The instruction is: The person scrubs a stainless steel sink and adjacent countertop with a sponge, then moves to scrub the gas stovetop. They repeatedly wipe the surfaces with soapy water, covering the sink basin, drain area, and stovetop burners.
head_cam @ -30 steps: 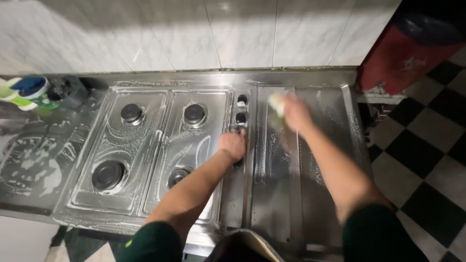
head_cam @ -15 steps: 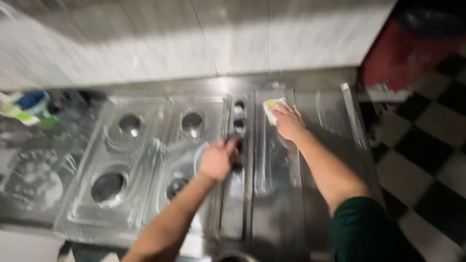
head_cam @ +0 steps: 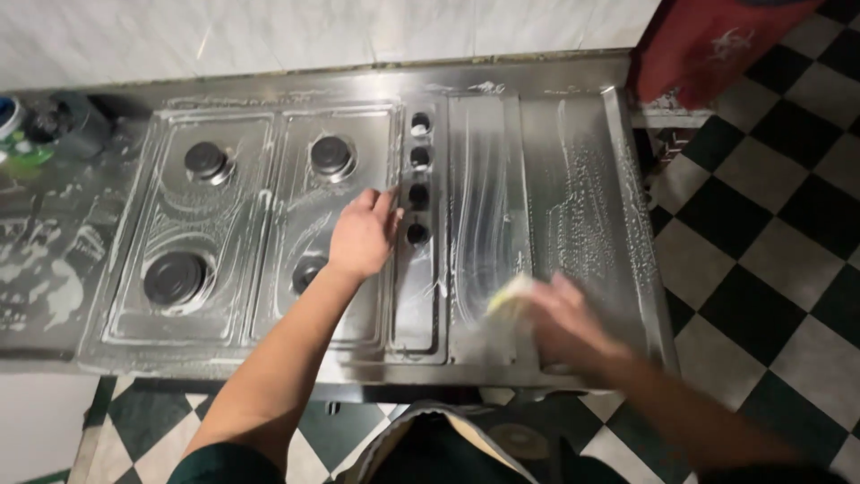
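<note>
The person is scrubbing a soapy stainless-steel cooktop (head_cam: 296, 296), and the step in hand appears to be wiping the flat drain panel (head_cam: 573, 188) on its right side. The right hand (head_cam: 569, 318) is grasping a yellow sponge (head_cam: 506, 300), pressing it to the near end of that panel, close to the front edge (the hand is motion-blurred, so the exact finger positions are not readable). The left hand (head_cam: 363, 235) is lying released, palm down and fingers spread, bracing on the steel between the near-right burner (head_cam: 307, 272) and the column of four knob holes (head_cam: 418, 175). Foam streaks are covering the far right strip of the panel. The next stroke, as a judgement, is calling for firm pressure running the length of the panel while keeping short of the raised right rim (head_cam: 638, 224). Open room is lying toward the back wall (head_cam: 313, 36); to the right the surface is ending at the checkered floor (head_cam: 770, 269), with a red container (head_cam: 708, 40) standing near the far corner.
</note>
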